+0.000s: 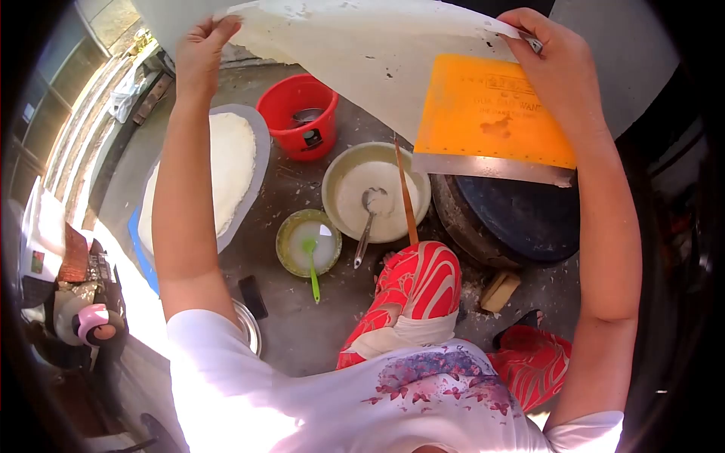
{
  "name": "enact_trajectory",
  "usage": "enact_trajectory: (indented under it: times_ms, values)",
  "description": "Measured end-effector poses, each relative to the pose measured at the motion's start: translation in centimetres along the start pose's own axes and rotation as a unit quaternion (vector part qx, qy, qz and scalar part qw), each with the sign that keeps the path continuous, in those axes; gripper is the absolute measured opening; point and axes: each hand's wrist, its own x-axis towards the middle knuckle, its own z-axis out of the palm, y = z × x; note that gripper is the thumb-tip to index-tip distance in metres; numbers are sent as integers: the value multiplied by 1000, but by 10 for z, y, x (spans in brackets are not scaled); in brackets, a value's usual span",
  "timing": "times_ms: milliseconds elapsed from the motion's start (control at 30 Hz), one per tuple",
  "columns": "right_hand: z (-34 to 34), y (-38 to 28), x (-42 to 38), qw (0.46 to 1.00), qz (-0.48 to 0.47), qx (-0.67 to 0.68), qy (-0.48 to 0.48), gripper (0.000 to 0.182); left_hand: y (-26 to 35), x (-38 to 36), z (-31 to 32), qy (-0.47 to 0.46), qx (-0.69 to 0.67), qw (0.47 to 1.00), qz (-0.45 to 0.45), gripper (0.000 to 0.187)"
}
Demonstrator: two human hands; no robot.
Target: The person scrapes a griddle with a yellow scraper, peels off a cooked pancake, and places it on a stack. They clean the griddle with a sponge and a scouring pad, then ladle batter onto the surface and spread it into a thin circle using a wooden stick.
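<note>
A large thin pale sheet [340, 60] with small dark holes hangs stretched between my raised hands. My left hand [208, 41] pinches its left corner between thumb and fingers. At the right, my right hand [547, 64] grips the sheet's other edge, and the orange scraper [491, 113] with a metal edge hangs just below that hand, in front of the sheet. Whether the fingers also hold the scraper is hard to see. Below stands a bowl of pale batter [351, 181] with a ladle [366, 226] and a thin brown stick [406, 189].
A red bucket [298, 136] stands behind a small bowl [283, 245] with a green spoon [313, 264]. Left is a tray [260, 151] bearing a white round layer. A dark round lid [521, 215] lies right, near a wooden block [498, 292]. A phone-like dark object [252, 297] rests on the floor.
</note>
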Motion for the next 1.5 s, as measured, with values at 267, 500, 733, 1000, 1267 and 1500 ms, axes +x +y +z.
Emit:
enact_trajectory:
  times_ms: [267,500,733,1000,1267,1500]
  values:
    - [162,-152,10,926,-189,323,49,15,52,-153,-217,166,293,936,99,43]
    - [215,-151,-71,931,-66,220,-284,39,-72,-305,-273,94,443,888,-78,36]
    - [186,-29,-91,937,147,111,-297,39,-108,-320,-302,60,603,790,-96,26]
    - [148,48,-127,906,305,60,-287,36,-60,-264,-305,-79,702,707,39,23]
    - [138,77,-150,896,351,65,-264,35,-95,-326,-322,-82,759,630,-144,21]
    - [143,97,-164,893,355,78,-265,33,-53,-238,-309,17,798,603,-4,23]
